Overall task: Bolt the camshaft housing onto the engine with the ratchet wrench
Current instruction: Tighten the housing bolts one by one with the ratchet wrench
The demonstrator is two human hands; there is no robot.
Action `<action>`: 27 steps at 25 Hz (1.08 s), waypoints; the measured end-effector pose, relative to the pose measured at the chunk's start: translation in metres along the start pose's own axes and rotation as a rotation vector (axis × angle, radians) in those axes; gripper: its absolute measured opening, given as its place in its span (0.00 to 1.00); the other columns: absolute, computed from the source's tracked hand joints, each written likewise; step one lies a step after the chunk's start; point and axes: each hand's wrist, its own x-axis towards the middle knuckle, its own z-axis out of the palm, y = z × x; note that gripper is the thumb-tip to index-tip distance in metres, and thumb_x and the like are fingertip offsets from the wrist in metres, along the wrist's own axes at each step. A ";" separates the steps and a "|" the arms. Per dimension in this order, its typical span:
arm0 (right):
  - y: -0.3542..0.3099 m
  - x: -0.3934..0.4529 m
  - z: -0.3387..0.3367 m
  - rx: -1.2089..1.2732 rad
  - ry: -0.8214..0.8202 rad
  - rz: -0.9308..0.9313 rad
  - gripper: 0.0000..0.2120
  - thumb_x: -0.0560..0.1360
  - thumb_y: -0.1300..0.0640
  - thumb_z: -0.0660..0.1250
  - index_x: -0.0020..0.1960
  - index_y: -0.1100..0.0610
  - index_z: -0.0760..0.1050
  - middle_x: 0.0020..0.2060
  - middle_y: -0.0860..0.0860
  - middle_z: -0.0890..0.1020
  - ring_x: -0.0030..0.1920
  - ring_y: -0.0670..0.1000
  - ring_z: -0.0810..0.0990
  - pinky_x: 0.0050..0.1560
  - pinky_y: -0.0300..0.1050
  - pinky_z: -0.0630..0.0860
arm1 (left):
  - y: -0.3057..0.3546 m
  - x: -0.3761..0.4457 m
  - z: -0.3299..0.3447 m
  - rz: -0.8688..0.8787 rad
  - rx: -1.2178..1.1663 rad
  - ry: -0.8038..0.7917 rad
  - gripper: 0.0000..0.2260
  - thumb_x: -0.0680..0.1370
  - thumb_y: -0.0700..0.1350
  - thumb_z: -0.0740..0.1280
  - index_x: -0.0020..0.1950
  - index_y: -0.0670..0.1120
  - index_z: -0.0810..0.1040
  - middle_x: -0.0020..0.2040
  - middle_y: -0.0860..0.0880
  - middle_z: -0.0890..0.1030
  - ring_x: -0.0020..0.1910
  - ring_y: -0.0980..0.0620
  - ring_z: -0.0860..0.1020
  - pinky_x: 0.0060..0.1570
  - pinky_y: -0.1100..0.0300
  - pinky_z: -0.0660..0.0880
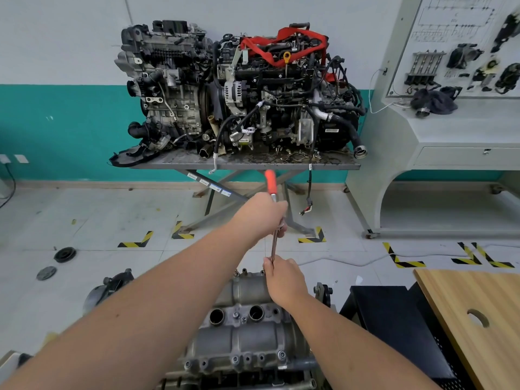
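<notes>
1. Far left, floor: two dark round pulley-like discs (pixel 65 254) lying flat, well apart from the work. Likely parked there as parts taken off.
2. Left hand (pixel 260 213) wrapped round the shank of the ratchet wrench (pixel 274 235), just below the orange handle (pixel 271 182). Fingers curled tight around the steel; gripped far from the head, presumably for leverage on the swing.
3. Centre, background: two complete engines (pixel 239 91) on a steel scissor table (pixel 244 164), red strap over the right one. Not part of this job by the look of it.
4. Centre, foreground: camshaft housing (pixel 244 333) seated on top of the engine, directly below the arms. Two open round bores and several bolt heads showing along the near edge.
5. Right hand (pixel 284 280) closed over the wrench head at the housing's far end, apparently steadying the socket on a bolt. Socket and bolt hidden beneath it.
6. Right: wooden tabletop (pixel 484 299) with a round hole, beside a black stand.
7. Far right: grey training board (pixel 439 80) with mounted components.
</notes>
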 end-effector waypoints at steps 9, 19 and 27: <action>-0.003 0.001 0.000 0.105 0.032 -0.001 0.16 0.85 0.51 0.51 0.58 0.60 0.73 0.50 0.58 0.79 0.53 0.59 0.77 0.55 0.55 0.75 | -0.033 -0.015 0.010 0.800 0.899 0.267 0.19 0.80 0.61 0.60 0.51 0.48 0.80 0.58 0.51 0.77 0.58 0.48 0.74 0.58 0.52 0.67; 0.000 0.004 0.003 -0.024 0.016 0.027 0.21 0.85 0.46 0.47 0.58 0.57 0.75 0.49 0.56 0.80 0.57 0.57 0.72 0.54 0.53 0.71 | -0.052 -0.012 0.035 0.041 -1.017 0.090 0.18 0.83 0.60 0.55 0.54 0.54 0.82 0.47 0.49 0.86 0.47 0.54 0.84 0.57 0.52 0.73; 0.000 0.002 0.002 -0.046 0.013 -0.010 0.20 0.85 0.45 0.48 0.59 0.55 0.75 0.46 0.55 0.79 0.56 0.57 0.72 0.53 0.53 0.73 | -0.021 0.000 -0.008 -0.158 -0.488 -0.052 0.07 0.81 0.44 0.59 0.47 0.44 0.74 0.32 0.49 0.82 0.36 0.50 0.85 0.45 0.55 0.76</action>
